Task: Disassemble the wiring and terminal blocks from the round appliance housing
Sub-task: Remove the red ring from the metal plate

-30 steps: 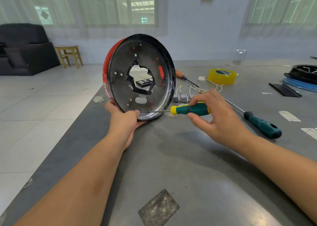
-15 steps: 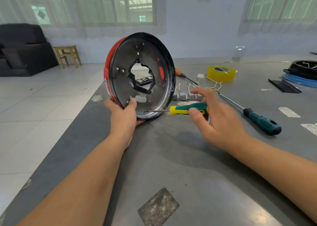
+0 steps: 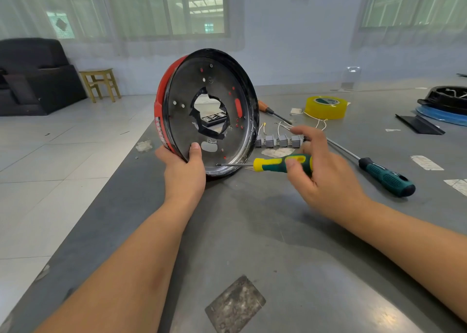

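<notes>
Two hands work at the round housing, which stands on edge near the left edge of the worktop, its open metal face turned toward the camera and its red outer wall to the left; the left hand grips the lower rim, thumb pressed on the inner plate and the fingers curled behind; the right hand pinches the green and yellow handle of a screwdriver between thumb and curled fingers, with the forefinger stretched out above; the tip of its shaft touches a screw low on the inner plate; just behind the housing, to its right, a row of grey terminal blocks lies on the worktop with thin white wires trailing toward the far edge; a second, longer screwdriver lies to the right of the hand; an orange-handled one lies behind the housing; a roll of yellow tape sits farther back; a black and blue part rests at the right edge
</notes>
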`<state>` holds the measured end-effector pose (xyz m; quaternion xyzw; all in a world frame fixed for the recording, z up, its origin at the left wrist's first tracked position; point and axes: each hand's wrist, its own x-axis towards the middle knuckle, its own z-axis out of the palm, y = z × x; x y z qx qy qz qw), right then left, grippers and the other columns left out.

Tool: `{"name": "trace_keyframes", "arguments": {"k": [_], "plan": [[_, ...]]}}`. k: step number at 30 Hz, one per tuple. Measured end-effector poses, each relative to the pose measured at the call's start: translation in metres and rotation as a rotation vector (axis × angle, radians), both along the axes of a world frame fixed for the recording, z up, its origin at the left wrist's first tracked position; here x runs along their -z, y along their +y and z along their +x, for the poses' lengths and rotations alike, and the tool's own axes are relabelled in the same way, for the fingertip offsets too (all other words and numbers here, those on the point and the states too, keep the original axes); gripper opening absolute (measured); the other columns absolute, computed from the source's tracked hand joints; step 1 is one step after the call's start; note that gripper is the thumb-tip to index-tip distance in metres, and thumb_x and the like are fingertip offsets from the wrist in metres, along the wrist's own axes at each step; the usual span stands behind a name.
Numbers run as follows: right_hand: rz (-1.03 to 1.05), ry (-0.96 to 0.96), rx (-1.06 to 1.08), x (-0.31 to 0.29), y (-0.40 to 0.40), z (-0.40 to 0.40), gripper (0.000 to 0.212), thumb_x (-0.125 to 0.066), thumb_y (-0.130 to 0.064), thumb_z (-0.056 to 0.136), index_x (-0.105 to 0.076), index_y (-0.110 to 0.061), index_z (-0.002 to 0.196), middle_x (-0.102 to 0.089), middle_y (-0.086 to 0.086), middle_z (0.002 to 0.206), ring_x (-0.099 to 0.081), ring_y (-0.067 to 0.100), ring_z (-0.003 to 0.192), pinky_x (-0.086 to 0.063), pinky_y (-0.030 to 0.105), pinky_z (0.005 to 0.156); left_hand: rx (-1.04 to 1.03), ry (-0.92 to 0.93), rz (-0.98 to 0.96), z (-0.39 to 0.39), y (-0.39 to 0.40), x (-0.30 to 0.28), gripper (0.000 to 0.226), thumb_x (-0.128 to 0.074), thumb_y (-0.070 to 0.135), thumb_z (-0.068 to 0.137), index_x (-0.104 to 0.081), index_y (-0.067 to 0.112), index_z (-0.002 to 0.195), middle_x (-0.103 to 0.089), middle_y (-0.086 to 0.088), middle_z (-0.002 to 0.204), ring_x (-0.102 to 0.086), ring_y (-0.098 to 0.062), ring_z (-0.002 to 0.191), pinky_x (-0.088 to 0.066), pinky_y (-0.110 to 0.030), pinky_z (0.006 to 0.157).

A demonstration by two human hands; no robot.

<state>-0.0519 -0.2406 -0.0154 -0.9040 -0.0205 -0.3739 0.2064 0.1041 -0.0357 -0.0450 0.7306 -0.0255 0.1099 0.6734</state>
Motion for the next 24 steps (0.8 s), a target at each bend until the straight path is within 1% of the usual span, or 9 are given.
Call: {"name": "trace_keyframes", "arguments": {"k": [3,7,10,12,16,17,19,21,24], "plan": [[-0.023,-0.006,-0.091,0.0011,-0.002,-0.0044,0.06,-0.052,-0.042,0.086,-0.025,-0.031,0.139,-0.054,-0.004,0.099,-0.057,0.021,0.074,-0.051,0.045,0.062,0.003,-0.001,0.002,0.0019,0.0007,0.0014,0.033,-0.055,0.044,0.103,-0.029,0.029,0.118,-0.056,0.021,0.101,-0.056,-0.023,0.102,-0.038,-0.034,0.091],[-0.066,-0.019,0.043,0.0013,-0.0022,0.0001,0.048,-0.029,-0.063,0.097,-0.03,-0.033,0.134,-0.057,-0.004,0.066,-0.052,0.013,0.052,-0.037,0.032,0.049,0.0,-0.008,-0.002,0.0028,-0.0002,0.002,0.033,-0.055,0.044,0.103,-0.029,0.029,0.118,-0.055,0.024,0.1,-0.057,-0.02,0.098,-0.038,-0.033,0.09],[-0.035,-0.029,-0.083,0.002,0.0,-0.0008,0.051,-0.05,-0.044,0.09,-0.029,-0.028,0.134,-0.055,-0.004,0.088,-0.054,0.016,0.066,-0.047,0.039,0.055,-0.006,-0.015,0.002,0.0026,0.0,0.0025,0.033,-0.054,0.045,0.103,-0.029,0.029,0.118,-0.054,0.024,0.1,-0.056,-0.006,0.09,-0.037,-0.033,0.089],[-0.038,-0.052,-0.102,0.0032,0.0021,-0.0034,0.061,-0.057,-0.038,0.084,-0.028,-0.026,0.136,-0.052,-0.005,0.099,-0.055,0.021,0.077,-0.051,0.043,0.062,-0.005,-0.011,0.004,0.0028,0.0003,0.0027,0.033,-0.054,0.045,0.103,-0.029,0.029,0.118,-0.055,0.022,0.1,-0.056,-0.012,0.092,-0.037,-0.033,0.09],[-0.094,-0.059,0.116,-0.0003,0.003,-0.0023,0.051,-0.033,-0.064,0.095,-0.031,-0.03,0.134,-0.054,-0.008,0.062,-0.053,0.017,0.051,-0.037,0.032,0.049,-0.003,-0.015,0.001,0.0028,-0.0002,0.0029,0.033,-0.054,0.044,0.104,-0.029,0.028,0.117,-0.055,0.024,0.1,-0.052,0.003,0.089,-0.037,-0.033,0.089],[-0.101,-0.061,0.102,-0.0007,0.0023,-0.0019,0.048,-0.034,-0.061,0.095,-0.031,-0.03,0.132,-0.054,-0.007,0.063,-0.052,0.015,0.05,-0.036,0.031,0.048,-0.001,-0.016,0.0,0.0027,-0.0002,0.0027,0.033,-0.054,0.044,0.104,-0.029,0.028,0.117,-0.054,0.024,0.1,-0.054,-0.001,0.09,-0.037,-0.033,0.089],[-0.098,-0.068,0.011,0.0002,0.0026,-0.0026,0.053,-0.047,-0.048,0.087,-0.029,-0.027,0.133,-0.057,-0.005,0.084,-0.053,0.018,0.062,-0.041,0.034,0.052,0.004,-0.015,0.0,0.0022,-0.0001,0.0023,0.033,-0.054,0.043,0.104,-0.029,0.027,0.117,-0.054,0.023,0.101,-0.056,-0.013,0.095,-0.038,-0.033,0.09],[-0.103,-0.07,0.004,0.0006,0.0044,-0.0045,0.06,-0.051,-0.047,0.085,-0.027,-0.024,0.135,-0.056,-0.006,0.097,-0.054,0.019,0.07,-0.045,0.035,0.058,0.009,-0.015,-0.007,0.0023,0.0004,0.0022,0.032,-0.054,0.043,0.104,-0.029,0.027,0.117,-0.055,0.022,0.103,-0.055,-0.013,0.096,-0.038,-0.033,0.09],[-0.074,-0.051,0.119,-0.0003,0.0047,-0.0031,0.055,-0.034,-0.064,0.094,-0.028,-0.028,0.135,-0.059,-0.008,0.073,-0.055,0.018,0.057,-0.044,0.035,0.054,0.012,-0.017,-0.006,0.002,0.0002,0.0024,0.032,-0.055,0.043,0.104,-0.029,0.028,0.117,-0.055,0.023,0.103,-0.053,0.0,0.091,-0.038,-0.033,0.09]]}}
